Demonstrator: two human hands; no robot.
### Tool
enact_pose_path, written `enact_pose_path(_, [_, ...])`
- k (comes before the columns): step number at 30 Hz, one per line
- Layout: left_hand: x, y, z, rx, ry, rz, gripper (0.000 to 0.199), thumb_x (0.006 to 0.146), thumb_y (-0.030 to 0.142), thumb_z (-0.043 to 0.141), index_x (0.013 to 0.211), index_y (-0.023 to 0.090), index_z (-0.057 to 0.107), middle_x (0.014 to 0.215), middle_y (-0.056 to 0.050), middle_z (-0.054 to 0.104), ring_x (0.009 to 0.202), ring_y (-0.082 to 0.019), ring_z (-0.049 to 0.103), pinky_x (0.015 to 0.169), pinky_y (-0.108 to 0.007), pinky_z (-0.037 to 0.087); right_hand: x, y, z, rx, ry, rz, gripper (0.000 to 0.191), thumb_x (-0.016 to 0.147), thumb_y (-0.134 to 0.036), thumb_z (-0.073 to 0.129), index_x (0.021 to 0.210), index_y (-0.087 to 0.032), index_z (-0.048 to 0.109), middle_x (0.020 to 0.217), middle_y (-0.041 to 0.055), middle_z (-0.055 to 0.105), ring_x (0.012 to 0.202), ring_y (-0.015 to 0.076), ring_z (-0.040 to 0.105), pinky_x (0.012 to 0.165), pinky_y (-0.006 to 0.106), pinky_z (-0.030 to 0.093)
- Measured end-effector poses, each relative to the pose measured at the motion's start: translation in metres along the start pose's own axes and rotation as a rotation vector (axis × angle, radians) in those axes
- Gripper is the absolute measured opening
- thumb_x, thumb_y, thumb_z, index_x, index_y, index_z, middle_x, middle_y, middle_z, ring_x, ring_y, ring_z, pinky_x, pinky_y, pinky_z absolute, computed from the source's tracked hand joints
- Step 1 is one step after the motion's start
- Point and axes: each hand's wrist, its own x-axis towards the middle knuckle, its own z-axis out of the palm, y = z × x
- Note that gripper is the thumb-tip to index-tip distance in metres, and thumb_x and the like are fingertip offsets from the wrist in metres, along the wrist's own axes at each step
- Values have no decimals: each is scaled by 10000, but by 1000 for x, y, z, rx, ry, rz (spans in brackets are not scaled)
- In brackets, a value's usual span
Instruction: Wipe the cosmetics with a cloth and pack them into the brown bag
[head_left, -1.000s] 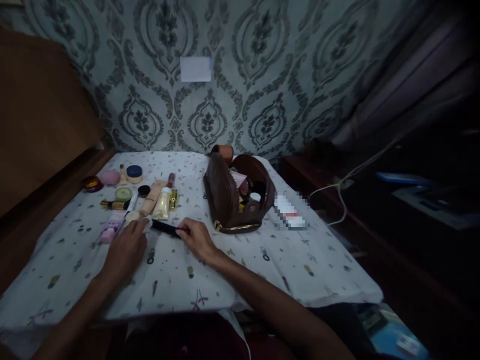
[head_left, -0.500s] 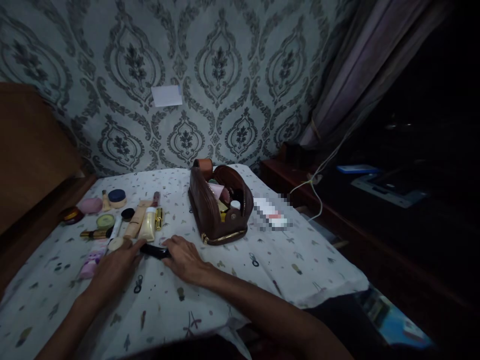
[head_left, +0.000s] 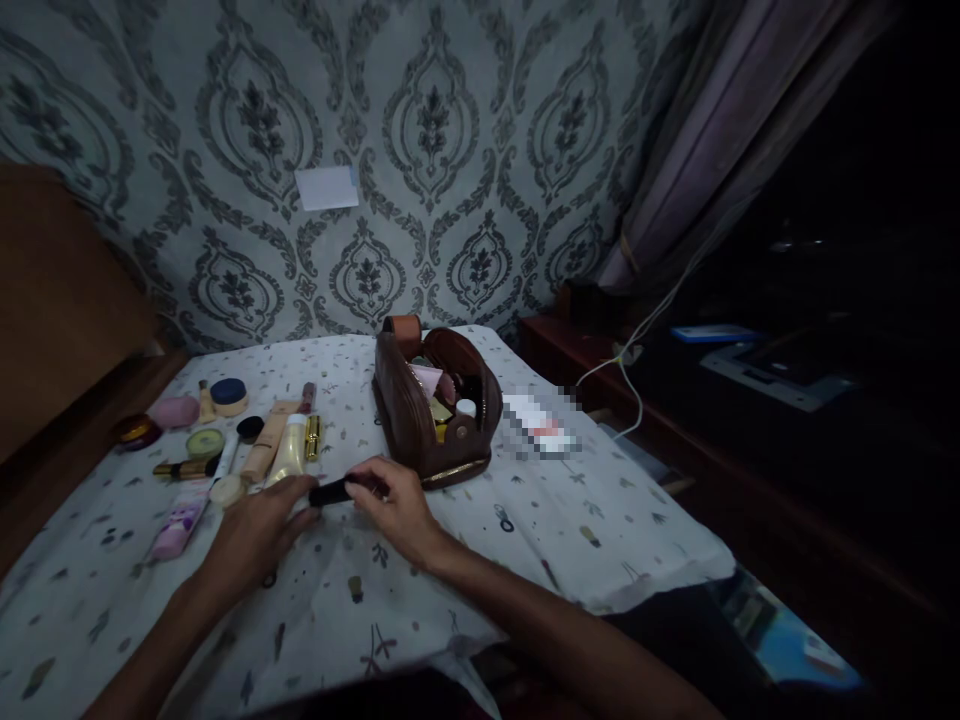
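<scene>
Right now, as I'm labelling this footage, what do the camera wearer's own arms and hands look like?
The left hand and right hand wear no gloves, and the forearms are bare: no sleeve, watch or bracelet shows. It is too dim to tell about rings.

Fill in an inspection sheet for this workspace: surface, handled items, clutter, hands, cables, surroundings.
Surface: patterned white cloth, lightly creased.
Handled items: slim black object, exact kind unclear.
Clutter: left of the open brown bag, a blue-lidded jar, purple-and-white tube, gold tube and other small containers; right of it, a pixelated item, unidentifiable.
Hands: left hand and right hand at opposite ends of the black object, both gripping.
Cables: pale cable looping beside the cloth's right edge.
Surroundings: patterned wall bearing a white card; curtain at right; dim light.
</scene>
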Motion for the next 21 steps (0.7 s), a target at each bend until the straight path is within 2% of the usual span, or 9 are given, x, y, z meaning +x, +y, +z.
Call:
enact_pose_path(3, [5, 16, 4, -100, 76, 69, 288, 931, 360, 478, 1150, 251, 631, 1163, -55, 724, 1000, -260, 702, 809, -353, 534, -3, -8, -17, 51, 72, -51, 130, 855, -273, 608, 859, -183, 702, 761, 12, 634, 646, 126, 610, 575, 224, 467])
enact_pose_path(6, [10, 35, 3, -196, 135, 140, 270, 939, 395, 484, 1114, 251, 630, 1110, -45, 736, 969, -246, 706, 804, -344, 537, -4, -19, -39, -29, 124, -129, 190, 905, -306, 578, 814, -188, 696, 713, 11, 610, 629, 125, 598, 578, 230, 466])
enact_pose_path(10, [23, 61, -7, -284, 145, 258, 264, 960, 401, 471, 1095, 243, 634, 1070, -34, 738, 935, -220, 708, 786, -321, 549, -3, -36, -72, -122, 182, -204, 203, 930, -300, 562, 792, -191, 664, 715, 10, 611, 625, 124, 593, 584, 237, 473])
enact_pose_path(13, [37, 78, -16, -312, 193, 354, 325, 993, 403, 415, 1176, 228, 620, 1128, -46, 728, 980, -207, 703, 814, -310, 554, 1, -54, -100, -172, 274, -238, 175, 919, -275, 570, 781, -193, 642, 722, 3, 605, 597, 114, 583, 553, 231, 460])
enact_pose_path(17, [59, 99, -29, -199, 231, 422, 401, 1025, 344, 329, 1366, 239, 514, 1221, -68, 692, 1020, -204, 693, 815, -313, 558, 10, -81, -139, -241, 429, -274, 148, 889, -284, 627, 773, -193, 644, 663, -19, 596, 553, 109, 564, 520, 229, 438])
enact_pose_path(21, [76, 121, -42, 119, 106, 323, 474, 1003, 231, 352, 1472, 279, 394, 1078, -65, 712, 875, -226, 715, 705, -327, 552, 19, -94, -165, -268, 527, -362, 112, 875, -267, 663, 780, -207, 660, 652, -27, 599, 528, 104, 555, 500, 235, 436])
